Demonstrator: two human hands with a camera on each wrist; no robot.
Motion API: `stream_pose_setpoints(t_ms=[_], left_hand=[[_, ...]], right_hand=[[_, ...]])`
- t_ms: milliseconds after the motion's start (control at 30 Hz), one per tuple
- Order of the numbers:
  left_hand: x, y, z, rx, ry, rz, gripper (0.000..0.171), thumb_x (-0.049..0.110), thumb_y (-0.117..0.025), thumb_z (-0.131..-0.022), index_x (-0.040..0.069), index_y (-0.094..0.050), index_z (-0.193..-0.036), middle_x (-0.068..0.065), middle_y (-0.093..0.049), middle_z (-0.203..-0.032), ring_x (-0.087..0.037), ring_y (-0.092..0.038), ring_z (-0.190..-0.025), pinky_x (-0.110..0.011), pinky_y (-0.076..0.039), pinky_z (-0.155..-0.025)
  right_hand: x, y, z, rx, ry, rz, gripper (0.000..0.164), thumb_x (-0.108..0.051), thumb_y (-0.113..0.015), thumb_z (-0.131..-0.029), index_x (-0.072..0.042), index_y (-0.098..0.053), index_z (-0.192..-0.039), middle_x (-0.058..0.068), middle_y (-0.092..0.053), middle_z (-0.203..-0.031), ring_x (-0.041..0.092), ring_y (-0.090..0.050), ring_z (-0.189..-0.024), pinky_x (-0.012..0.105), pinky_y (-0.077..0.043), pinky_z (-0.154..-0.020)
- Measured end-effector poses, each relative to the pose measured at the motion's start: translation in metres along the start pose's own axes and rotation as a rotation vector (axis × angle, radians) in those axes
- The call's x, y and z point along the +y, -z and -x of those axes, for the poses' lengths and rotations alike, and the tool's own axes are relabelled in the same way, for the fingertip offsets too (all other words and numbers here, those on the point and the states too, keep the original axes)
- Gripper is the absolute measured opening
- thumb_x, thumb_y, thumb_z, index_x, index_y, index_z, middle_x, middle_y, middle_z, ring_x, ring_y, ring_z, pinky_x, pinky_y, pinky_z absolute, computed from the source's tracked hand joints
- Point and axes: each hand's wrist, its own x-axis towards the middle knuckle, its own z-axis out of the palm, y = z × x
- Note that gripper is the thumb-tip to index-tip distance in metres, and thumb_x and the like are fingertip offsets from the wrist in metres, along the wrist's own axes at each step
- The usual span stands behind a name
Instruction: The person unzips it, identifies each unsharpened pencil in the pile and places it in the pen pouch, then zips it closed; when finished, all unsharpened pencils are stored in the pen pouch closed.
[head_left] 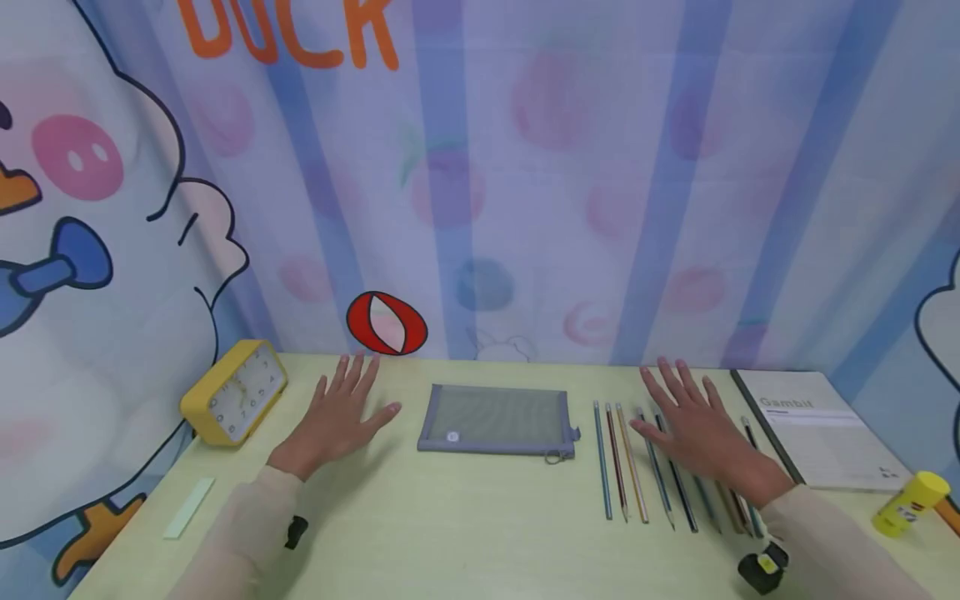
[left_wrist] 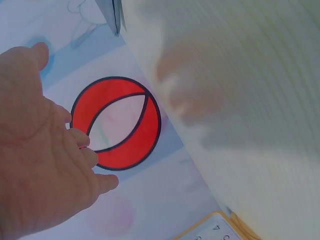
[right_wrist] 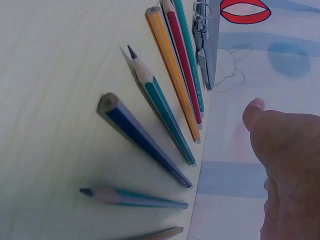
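Note:
My left hand (head_left: 335,422) is held over the left part of the table, its fingers spread and nothing in them. Over the pencils on the right hovers my right hand (head_left: 701,433), also empty with straight fingers. Between the two hands lies a flat grey mesh zip pouch (head_left: 495,421). Several pencils lie side by side to its right, among them a yellow pencil (right_wrist: 172,75), a red pencil (right_wrist: 182,60) and a dark blue pencil (right_wrist: 145,140). In the head view my right hand and forearm hide parts of some pencils.
A yellow alarm clock (head_left: 236,392) stands at the back left, with a pale green strip (head_left: 189,508) in front of it. On the right lie a notebook (head_left: 825,433) and a yellow glue stick (head_left: 910,503). A printed curtain (head_left: 525,208) hangs behind the table (head_left: 465,533).

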Motion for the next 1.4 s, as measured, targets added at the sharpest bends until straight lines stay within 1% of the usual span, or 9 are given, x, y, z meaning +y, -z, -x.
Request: stream_pose_setpoints(t_ms=[233, 400, 667, 867, 1033, 1200, 1300, 1333, 1400], left_hand=[[0.018, -0.001, -0.011, -0.022, -0.041, -0.040, 0.086, 0.058, -0.047, -0.100, 0.009, -0.013, -0.163, -0.020, -0.006, -0.170, -0.047, 0.000, -0.156, -0.070, -0.001, -0.120], [0.031, -0.007, -0.017, -0.042, -0.076, -0.059, 0.085, 0.054, -0.050, -0.100, 0.012, -0.012, -0.163, -0.017, -0.003, -0.171, -0.045, 0.002, -0.157, -0.070, -0.002, -0.121], [0.048, -0.026, -0.021, -0.068, -0.134, -0.055, 0.083, 0.053, -0.049, -0.101, 0.013, -0.011, -0.163, -0.017, -0.006, -0.171, -0.044, -0.001, -0.157, -0.070, -0.004, -0.121], [0.062, -0.033, -0.023, -0.074, -0.160, -0.042, 0.083, 0.055, -0.049, -0.100, 0.014, -0.013, -0.163, -0.015, -0.008, -0.171, -0.041, -0.002, -0.158, -0.068, -0.004, -0.122], [0.074, -0.038, -0.026, -0.097, -0.173, -0.048, 0.084, 0.059, -0.046, -0.100, 0.018, -0.011, -0.163, -0.011, -0.005, -0.172, -0.036, 0.002, -0.159, -0.066, -0.003, -0.123], [0.084, -0.043, -0.029, -0.106, -0.199, -0.009, 0.084, 0.062, -0.045, -0.100, 0.022, -0.007, -0.163, -0.006, 0.000, -0.172, -0.031, 0.006, -0.160, -0.062, -0.001, -0.125], [0.094, -0.046, -0.031, -0.118, -0.237, 0.056, 0.084, 0.060, -0.048, -0.099, 0.023, -0.008, -0.163, -0.004, 0.000, -0.172, -0.028, 0.004, -0.160, -0.058, -0.003, -0.127], [0.097, -0.047, -0.032, -0.121, -0.255, 0.082, 0.084, 0.059, -0.051, -0.099, 0.023, -0.010, -0.163, -0.005, -0.003, -0.172, -0.027, 0.003, -0.160, -0.057, -0.005, -0.127], [0.104, -0.051, -0.034, -0.129, -0.282, 0.103, 0.085, 0.058, -0.056, -0.097, 0.023, -0.016, -0.163, -0.004, -0.007, -0.172, -0.025, -0.002, -0.160, -0.054, -0.012, -0.127]], right_hand=[[-0.006, -0.004, -0.008, -0.008, 0.010, -0.004, 0.081, -0.049, -0.052, -0.102, -0.008, -0.016, -0.162, 0.024, -0.006, -0.169, 0.046, -0.001, -0.156, 0.070, -0.002, -0.119], [-0.012, -0.007, -0.014, -0.017, 0.015, -0.022, 0.080, -0.048, -0.052, -0.102, -0.007, -0.018, -0.162, 0.024, -0.007, -0.169, 0.046, -0.001, -0.156, 0.070, -0.001, -0.119], [-0.024, -0.019, -0.018, -0.021, 0.046, -0.027, 0.079, -0.049, -0.052, -0.102, -0.010, -0.018, -0.162, 0.022, -0.010, -0.169, 0.047, -0.005, -0.156, 0.070, -0.004, -0.119], [-0.036, -0.028, -0.020, -0.032, 0.073, -0.032, 0.076, -0.048, -0.053, -0.102, -0.012, -0.022, -0.162, 0.022, -0.012, -0.169, 0.047, -0.008, -0.155, 0.070, -0.007, -0.119], [-0.045, -0.033, -0.021, -0.047, 0.094, -0.037, 0.075, -0.045, -0.054, -0.102, -0.012, -0.023, -0.161, 0.020, -0.012, -0.169, 0.046, -0.008, -0.156, 0.069, -0.008, -0.120], [-0.048, -0.038, -0.021, -0.061, 0.148, -0.112, 0.078, -0.044, -0.058, -0.101, -0.015, -0.021, -0.162, 0.017, -0.010, -0.170, 0.043, -0.006, -0.157, 0.065, -0.008, -0.122], [-0.049, -0.036, -0.021, -0.056, 0.207, -0.173, 0.082, -0.042, -0.064, -0.098, -0.016, -0.021, -0.162, 0.014, -0.013, -0.170, 0.041, -0.013, -0.157, 0.062, -0.021, -0.121], [-0.050, -0.035, -0.022, -0.054, 0.225, -0.189, 0.083, -0.041, -0.065, -0.097, -0.018, -0.021, -0.162, 0.013, -0.016, -0.170, 0.039, -0.018, -0.156, 0.060, -0.028, -0.119], [-0.052, -0.032, -0.024, -0.054, 0.268, -0.222, 0.083, -0.038, -0.069, -0.095, -0.019, -0.024, -0.162, 0.012, -0.023, -0.168, 0.034, -0.037, -0.149, 0.056, -0.040, -0.113]])
